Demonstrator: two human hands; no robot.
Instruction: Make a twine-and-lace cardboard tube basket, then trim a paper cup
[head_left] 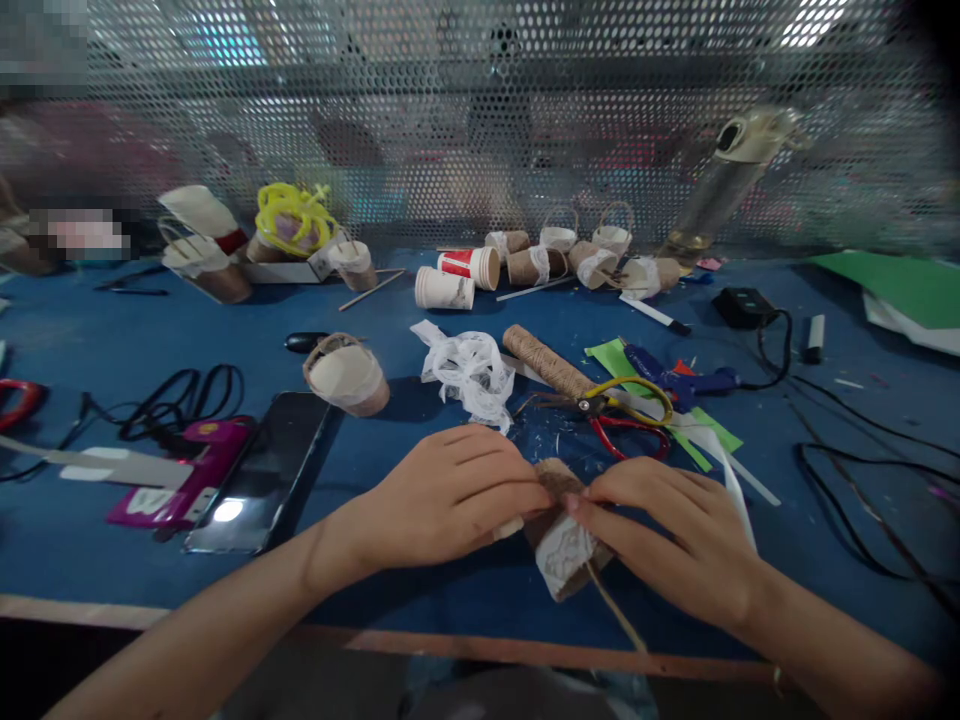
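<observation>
A small cup wrapped in brown twine with a white lace band (564, 556) lies tilted between my hands near the table's front edge. My left hand (457, 495) is closed on its left side, fingers curled over it. From the right, my right hand (667, 525) pinches at the twine side, thumb and fingertips pressed to it. A loose end of twine (619, 610) hangs down from the cup toward the edge. Just beyond my hands are a twine roll (547, 358), scissors (628, 405) with yellow and red handles, and a heap of white lace ribbon (472, 370).
A lace-trimmed twine basket (346, 375), a phone (262, 470) and a purple device (191, 470) are on the left. A blue glue gun (679, 378) with its cord lies right. Paper cups (444, 289) and several finished-looking baskets (529, 265) line the back before a perforated metal screen (450, 130).
</observation>
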